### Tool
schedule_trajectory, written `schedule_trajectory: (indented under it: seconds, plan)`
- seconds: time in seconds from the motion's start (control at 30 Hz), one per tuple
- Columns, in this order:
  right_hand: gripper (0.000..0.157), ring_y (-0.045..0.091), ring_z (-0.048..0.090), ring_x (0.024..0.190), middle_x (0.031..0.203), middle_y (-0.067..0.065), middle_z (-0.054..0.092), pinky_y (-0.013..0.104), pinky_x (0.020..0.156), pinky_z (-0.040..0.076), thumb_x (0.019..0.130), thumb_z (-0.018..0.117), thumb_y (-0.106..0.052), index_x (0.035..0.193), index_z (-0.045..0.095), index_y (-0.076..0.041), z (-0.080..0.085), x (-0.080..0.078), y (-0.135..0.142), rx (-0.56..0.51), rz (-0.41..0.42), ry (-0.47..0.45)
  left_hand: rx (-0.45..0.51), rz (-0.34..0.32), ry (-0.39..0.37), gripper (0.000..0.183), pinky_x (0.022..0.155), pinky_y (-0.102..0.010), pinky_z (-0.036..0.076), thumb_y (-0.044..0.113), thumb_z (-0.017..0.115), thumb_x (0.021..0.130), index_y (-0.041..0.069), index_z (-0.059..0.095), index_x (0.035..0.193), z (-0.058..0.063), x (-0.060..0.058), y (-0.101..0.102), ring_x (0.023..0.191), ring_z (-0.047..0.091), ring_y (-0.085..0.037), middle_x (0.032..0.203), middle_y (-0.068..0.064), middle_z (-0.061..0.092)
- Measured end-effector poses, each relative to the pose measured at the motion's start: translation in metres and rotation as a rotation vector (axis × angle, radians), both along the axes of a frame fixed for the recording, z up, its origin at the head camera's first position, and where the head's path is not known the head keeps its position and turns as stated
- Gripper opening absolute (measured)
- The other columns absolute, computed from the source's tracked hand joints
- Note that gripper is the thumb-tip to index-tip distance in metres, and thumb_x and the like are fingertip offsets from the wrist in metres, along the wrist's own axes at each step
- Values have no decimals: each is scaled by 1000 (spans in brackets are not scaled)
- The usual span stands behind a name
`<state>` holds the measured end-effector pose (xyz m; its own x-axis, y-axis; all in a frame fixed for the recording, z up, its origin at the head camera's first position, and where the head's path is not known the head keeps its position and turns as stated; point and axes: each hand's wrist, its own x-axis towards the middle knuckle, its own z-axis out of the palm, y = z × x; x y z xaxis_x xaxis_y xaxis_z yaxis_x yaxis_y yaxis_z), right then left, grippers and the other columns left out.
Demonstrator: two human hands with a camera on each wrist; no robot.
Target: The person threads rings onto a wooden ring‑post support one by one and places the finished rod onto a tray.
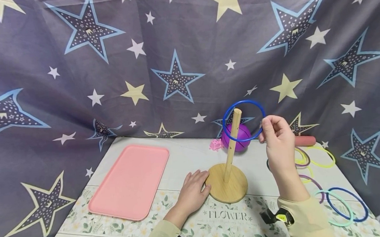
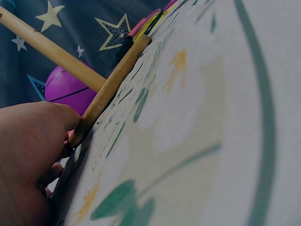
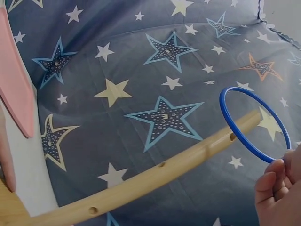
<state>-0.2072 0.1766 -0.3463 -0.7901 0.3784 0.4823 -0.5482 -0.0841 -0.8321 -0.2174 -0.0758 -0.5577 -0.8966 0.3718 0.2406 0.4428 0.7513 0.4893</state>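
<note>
A wooden post (image 1: 231, 147) stands upright on a round wooden base (image 1: 229, 191). My left hand (image 1: 192, 192) lies on the table at the base's left side, its thumb and fingertips touching the rim. Between thumb and fingers, my right hand (image 1: 280, 137) pinches a blue ring (image 1: 243, 101) by its right side. The ring is raised and tilted at the post's top end. Through its opening the post's tip shows in the right wrist view; I cannot tell whether the tip passes through it. Small holes (image 3: 162, 165) run along the post.
A pink tray (image 1: 131, 182) lies at left. Behind the post are a purple ball (image 1: 243, 134) and a small pink object (image 1: 216, 144). At right lie several loose rings, including a turquoise ring (image 1: 342, 224) and a yellow ring (image 1: 324, 166), near a red cylinder (image 1: 305, 140). A star-patterned cloth (image 1: 169, 30) hangs behind.
</note>
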Motion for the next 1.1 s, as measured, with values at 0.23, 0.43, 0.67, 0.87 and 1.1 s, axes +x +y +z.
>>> schedule_trajectory:
  seconds: [0.23,0.43,0.67,0.87,1.1]
  plan:
    - [11,11,54,63,89,9,60,18,59,50,113,63,-11,107,66,-1,-14,-8,-4,-32,47,-40,-7,0,7,51,134,-59,22,27,62,112,5,59,158,-1,0,-1,158,44,-35,161,-11,59]
    - [17,11,54,63,87,5,59,19,60,50,113,63,-12,110,63,5,-29,-12,-6,-36,67,-110,-6,-7,-2,52,135,-59,20,29,61,113,6,58,159,0,0,0,159,43,-35,162,-12,58]
    - [18,12,54,64,82,3,54,20,61,49,114,62,-16,111,62,2,-43,-11,-8,-22,81,-181,-6,-10,19,51,133,-60,24,26,63,112,3,59,157,2,1,-1,156,46,-37,160,-14,60]
    - [20,11,55,66,81,2,55,20,63,50,115,61,-17,113,61,3,-58,-8,-7,8,82,-245,-2,-9,14,50,134,-60,24,25,62,112,2,59,157,3,1,0,157,45,-38,160,-14,59]
    - [21,10,54,65,80,1,54,19,61,49,115,61,-16,112,59,5,-75,-7,-6,-24,105,-293,-6,-6,16,51,134,-60,23,26,62,112,3,59,157,3,1,0,157,45,-37,160,-13,60]
